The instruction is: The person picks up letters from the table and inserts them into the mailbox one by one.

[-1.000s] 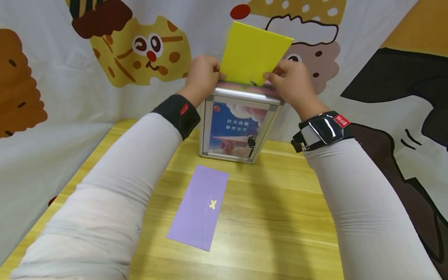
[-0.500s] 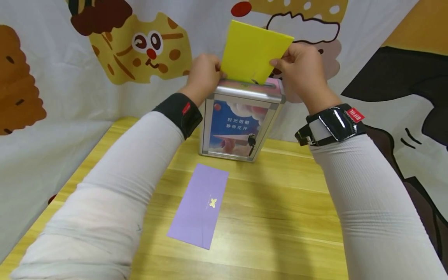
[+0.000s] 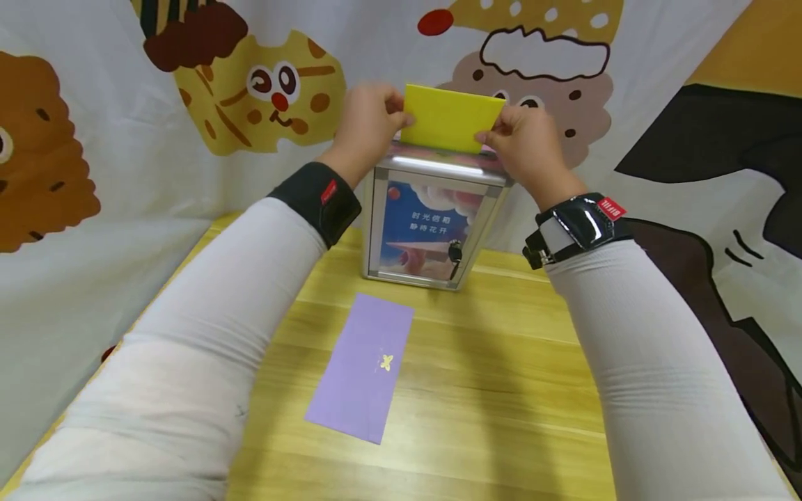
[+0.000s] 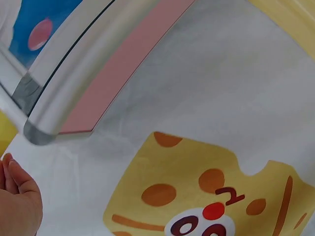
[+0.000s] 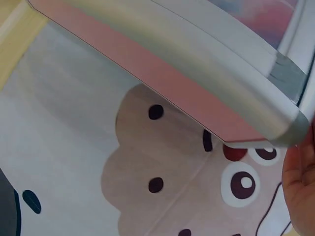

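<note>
Box (image 3: 432, 223): metal-framed, upright on table (image 3: 501, 390), slot on top.
Card (image 3: 452, 128): yellow, lower part in slot.
Left hand (image 3: 366, 125): pinches card's left edge.
Right hand (image 3: 523, 142): pinches right edge.
Envelope (image 3: 363, 365): purple, flat before box.
Risk: uneven push could jam or buckle card.

It looked like a staged recording corner rather than a lived-in room. A pale wooden counter (image 3: 501, 390) was closed in at the far side and on the left and right by a hung cloth backdrop (image 3: 113, 181) printed with cartoon biscuits and cheese.
</note>
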### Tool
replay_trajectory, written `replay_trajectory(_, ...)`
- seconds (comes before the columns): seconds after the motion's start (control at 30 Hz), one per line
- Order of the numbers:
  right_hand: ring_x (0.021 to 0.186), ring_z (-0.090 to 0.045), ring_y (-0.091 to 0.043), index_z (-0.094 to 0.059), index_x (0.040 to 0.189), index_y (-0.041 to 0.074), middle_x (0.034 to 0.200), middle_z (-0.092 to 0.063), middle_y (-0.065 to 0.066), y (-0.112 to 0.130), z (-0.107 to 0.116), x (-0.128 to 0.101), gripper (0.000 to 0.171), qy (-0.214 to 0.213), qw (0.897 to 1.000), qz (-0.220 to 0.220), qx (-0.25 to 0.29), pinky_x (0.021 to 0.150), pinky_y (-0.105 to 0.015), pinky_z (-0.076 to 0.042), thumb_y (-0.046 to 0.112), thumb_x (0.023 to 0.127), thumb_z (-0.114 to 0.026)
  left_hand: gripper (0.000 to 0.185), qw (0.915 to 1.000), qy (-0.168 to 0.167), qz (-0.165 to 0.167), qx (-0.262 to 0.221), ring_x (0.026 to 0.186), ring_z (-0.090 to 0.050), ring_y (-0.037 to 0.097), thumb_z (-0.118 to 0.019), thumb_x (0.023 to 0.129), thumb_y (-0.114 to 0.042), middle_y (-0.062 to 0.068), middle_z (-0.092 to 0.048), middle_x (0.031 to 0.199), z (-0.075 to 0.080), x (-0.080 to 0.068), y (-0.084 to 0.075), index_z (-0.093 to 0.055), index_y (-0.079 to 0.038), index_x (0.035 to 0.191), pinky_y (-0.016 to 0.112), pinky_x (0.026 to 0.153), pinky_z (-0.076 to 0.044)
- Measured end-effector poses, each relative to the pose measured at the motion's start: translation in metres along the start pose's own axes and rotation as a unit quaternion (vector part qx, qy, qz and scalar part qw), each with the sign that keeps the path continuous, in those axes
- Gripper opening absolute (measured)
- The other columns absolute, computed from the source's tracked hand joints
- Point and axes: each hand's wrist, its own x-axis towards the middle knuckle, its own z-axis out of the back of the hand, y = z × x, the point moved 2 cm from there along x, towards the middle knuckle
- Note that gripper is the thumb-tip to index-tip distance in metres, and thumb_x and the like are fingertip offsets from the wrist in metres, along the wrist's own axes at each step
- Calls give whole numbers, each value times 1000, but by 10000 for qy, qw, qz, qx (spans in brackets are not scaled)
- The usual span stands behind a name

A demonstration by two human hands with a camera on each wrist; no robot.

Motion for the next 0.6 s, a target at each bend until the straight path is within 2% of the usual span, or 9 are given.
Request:
replay_trajectory(0.1,107,-55,-20,-64,122,3,123,-64,-11,-2,-4,0,35,-4,10000,29,-4,96,-32,-45,25,95,-61,30,9996,-125,-118,-204,102,-51,12,-59,96,-25,2,-62,119,3,-2,-5,-64,-9,120,18,90,-43)
replay_trajectory(0.3,98,-53,-21,-66,117,1,117,-66,-12,-4,-8,1,34,-22,9999,68,-120,86,-31,-44,27,95,-61,27,9982,-329,-267,-415,103,-50,13,-58,96,-23,4,-61,117,9,-5,-12,-65,-8,118,17,90,-43)
replay_trajectory(0.47,91,-51,-22,-66,107,-2,107,-65,-15,-7,-11,2,31,-116,9996,211,-157,74,-26,-39,26,94,-64,25,9983,-383,-370,-231,102,-49,14,-54,98,-22,5,-61,113,10,-7,-13,-66,-7,114,18,89,-42)
replay_trajectory(0.6,88,-50,-21,-67,106,-2,104,-66,-16,-7,-13,1,29,-153,9994,304,-105,71,-24,-38,24,94,-65,24,9983,-384,-429,107,98,-49,12,-52,100,-22,4,-61,108,10,-6,-13,-67,-6,111,18,85,-42)
